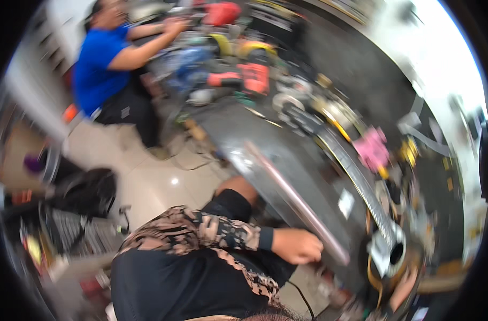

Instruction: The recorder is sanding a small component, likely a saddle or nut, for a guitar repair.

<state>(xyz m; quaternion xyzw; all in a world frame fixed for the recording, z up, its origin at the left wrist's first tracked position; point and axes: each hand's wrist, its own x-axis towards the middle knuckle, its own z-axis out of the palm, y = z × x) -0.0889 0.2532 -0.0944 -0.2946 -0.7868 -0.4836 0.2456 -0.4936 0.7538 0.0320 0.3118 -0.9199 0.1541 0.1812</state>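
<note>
An acoustic guitar lies on the dark workbench, to the right of the pale pink bar — its long neck silvery grey with a yellowish edge, a whitish patch around the dark sound hole, and amber-brown showing at the body. The left hand is curled like a fist just beside the bar's near end; whether it grips anything, I cannot tell. Right of that end, the right hand is at the guitar's body — blurred, its grasp unclear. A pink cloth lies right of the bar, past the neck.
</note>
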